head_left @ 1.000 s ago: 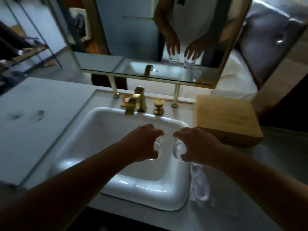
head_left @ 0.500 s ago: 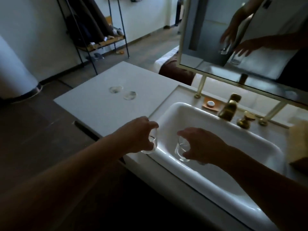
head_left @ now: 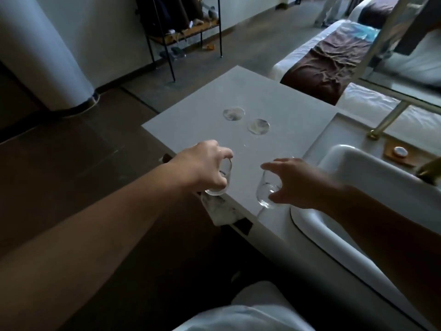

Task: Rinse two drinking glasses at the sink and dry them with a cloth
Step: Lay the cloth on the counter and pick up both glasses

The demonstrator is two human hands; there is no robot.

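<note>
- Drinking glasses, one per hand: left hand (head_left: pixel 205 167) wraps its clear glass (head_left: pixel 220 181) from above at the countertop's (head_left: pixel 281 108) near edge; right hand (head_left: pixel 296 182) clasps the second glass (head_left: pixel 266 193) beside the white sink (head_left: pixel 343 163).
- No labels or writing readable anywhere.
- Fingers hide both rims; whether the bases touch the counter is unclear.
- Two round wet marks (head_left: pixel 245 120) sit farther back.
- Faucet cut off at right.

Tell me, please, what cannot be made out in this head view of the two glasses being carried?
- Left glass: the left hand covers its upper part, so the grip is hidden.
- Right glass: the right hand covers its far side; any water inside is unclear.
- Faucet: cut off by the right edge.
- Round marks on the counter: wet rings or coasters, too dim to tell.
- No drying cloth is identifiable.
</note>
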